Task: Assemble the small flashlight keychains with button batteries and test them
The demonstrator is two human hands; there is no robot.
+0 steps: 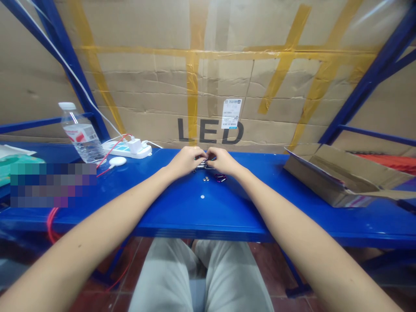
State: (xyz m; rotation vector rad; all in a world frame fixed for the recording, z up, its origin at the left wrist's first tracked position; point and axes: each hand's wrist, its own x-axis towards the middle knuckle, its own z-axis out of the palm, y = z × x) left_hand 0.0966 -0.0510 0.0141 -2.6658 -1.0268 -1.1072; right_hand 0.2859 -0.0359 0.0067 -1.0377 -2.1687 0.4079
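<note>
My left hand point(187, 161) and my right hand point(223, 160) meet fingertip to fingertip over the middle of the blue table point(169, 208). Both are closed in a pinch, and what lies between the fingers is too small to make out. Shiny metal pieces point(202, 165) show just under the fingertips. Beside my right hand lies a small dark red and black looped item point(220, 177). Two small silvery pieces point(206, 179) rest on the table in front of the hands, and a small white disc point(202, 196) is nearer the front edge.
A water bottle point(82, 136), a white power strip point(126, 148) and a round white item point(117, 161) stand at left, with a red cable point(51, 221). At right sits an open cardboard box point(328, 177). A large taped carton point(156, 95) rises behind the table.
</note>
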